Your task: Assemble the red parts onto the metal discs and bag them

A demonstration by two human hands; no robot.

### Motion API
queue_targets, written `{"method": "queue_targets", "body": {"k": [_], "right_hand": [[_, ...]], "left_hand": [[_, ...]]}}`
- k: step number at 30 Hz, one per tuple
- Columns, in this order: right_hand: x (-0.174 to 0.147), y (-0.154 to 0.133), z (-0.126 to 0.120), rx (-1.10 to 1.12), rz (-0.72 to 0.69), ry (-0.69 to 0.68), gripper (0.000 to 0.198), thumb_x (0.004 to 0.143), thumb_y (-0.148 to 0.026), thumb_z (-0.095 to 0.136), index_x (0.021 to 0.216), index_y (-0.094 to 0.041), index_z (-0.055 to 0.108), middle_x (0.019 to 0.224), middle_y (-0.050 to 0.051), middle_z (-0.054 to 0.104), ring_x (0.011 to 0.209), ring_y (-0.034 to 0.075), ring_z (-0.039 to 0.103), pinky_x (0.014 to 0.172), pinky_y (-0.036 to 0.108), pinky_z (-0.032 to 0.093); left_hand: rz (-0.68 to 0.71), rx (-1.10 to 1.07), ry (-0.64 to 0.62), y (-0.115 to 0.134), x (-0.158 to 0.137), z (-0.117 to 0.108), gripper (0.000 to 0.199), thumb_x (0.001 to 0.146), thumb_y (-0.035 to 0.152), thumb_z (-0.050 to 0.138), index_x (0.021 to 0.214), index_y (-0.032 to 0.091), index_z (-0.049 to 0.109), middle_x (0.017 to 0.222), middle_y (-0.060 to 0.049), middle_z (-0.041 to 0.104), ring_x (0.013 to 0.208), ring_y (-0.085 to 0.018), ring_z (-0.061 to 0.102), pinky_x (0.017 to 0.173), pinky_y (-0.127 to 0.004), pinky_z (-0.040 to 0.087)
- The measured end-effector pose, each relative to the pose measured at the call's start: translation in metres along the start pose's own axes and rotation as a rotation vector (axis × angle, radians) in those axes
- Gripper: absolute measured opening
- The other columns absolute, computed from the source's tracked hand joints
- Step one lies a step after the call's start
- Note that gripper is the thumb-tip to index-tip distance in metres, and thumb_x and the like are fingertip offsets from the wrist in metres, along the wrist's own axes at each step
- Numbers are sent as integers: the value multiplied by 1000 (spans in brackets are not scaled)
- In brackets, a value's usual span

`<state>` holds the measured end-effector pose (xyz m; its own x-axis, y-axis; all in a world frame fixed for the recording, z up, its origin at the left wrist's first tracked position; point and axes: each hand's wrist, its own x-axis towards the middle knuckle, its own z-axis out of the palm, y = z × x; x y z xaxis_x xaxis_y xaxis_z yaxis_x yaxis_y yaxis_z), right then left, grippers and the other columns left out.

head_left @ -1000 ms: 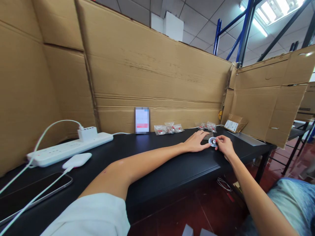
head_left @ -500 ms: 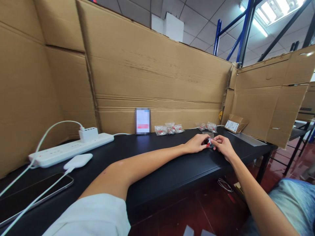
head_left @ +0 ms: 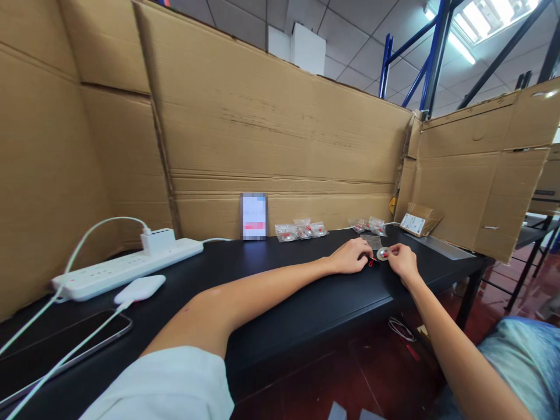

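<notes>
Over the black table, my right hand [head_left: 401,260] pinches the edge of a small pale round disc [head_left: 382,254] with a red spot at its middle. Just left of it, my left hand [head_left: 351,256] has its fingers curled down near the tabletop, closed on a small red cord [head_left: 371,262]; a dark bit beside the cord is too small to name. A flat clear plastic bag [head_left: 371,241] lies right behind my hands. Farther back are several small clear packets [head_left: 368,226] with red and white contents.
More packets [head_left: 301,230] lie along the cardboard wall [head_left: 280,128], beside an upright lit screen [head_left: 254,216]. A labelled brown package [head_left: 419,220] sits at the back right. On the left are a power strip [head_left: 126,268], a white charger [head_left: 140,288] and a dark tablet-like device [head_left: 56,347].
My hands have moved apart a little. The disc now shows in my right fingers, drawn right, while the red cord stays by my left fingers.
</notes>
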<state>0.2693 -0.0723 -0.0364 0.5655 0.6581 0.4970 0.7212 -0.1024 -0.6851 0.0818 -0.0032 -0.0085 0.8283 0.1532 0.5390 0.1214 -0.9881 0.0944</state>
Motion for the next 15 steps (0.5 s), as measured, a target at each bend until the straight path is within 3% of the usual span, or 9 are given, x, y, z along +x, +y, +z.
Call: {"method": "queue_targets", "body": {"k": [5, 10, 15], "right_hand": [[0, -3, 0, -98, -77, -20, 18, 75, -27, 62, 87, -15, 68, 84, 10, 69, 78, 22, 63, 68, 29, 42], [-9, -17, -4, -205, -386, -59, 16, 81, -29, 57, 81, -17, 69, 86, 10, 65, 85, 22, 59, 75, 29, 41], [-18, -28, -7, -269, -509, -178, 17, 84, -23, 52, 81, -17, 68, 82, 9, 63, 79, 19, 58, 73, 27, 38]], "left_hand": [[-36, 18, -35, 2, 2, -1, 25, 82, 11, 44, 80, 18, 69, 85, -6, 65, 89, -19, 57, 85, -29, 41], [-66, 27, 2, 3, 1, 0, 17, 86, 21, 50, 92, 18, 65, 87, -6, 64, 85, -20, 57, 80, -29, 42], [4, 29, -25, -1, 1, 0, 15, 87, 24, 52, 92, 17, 64, 88, -6, 63, 87, -19, 56, 81, -30, 41]]}}
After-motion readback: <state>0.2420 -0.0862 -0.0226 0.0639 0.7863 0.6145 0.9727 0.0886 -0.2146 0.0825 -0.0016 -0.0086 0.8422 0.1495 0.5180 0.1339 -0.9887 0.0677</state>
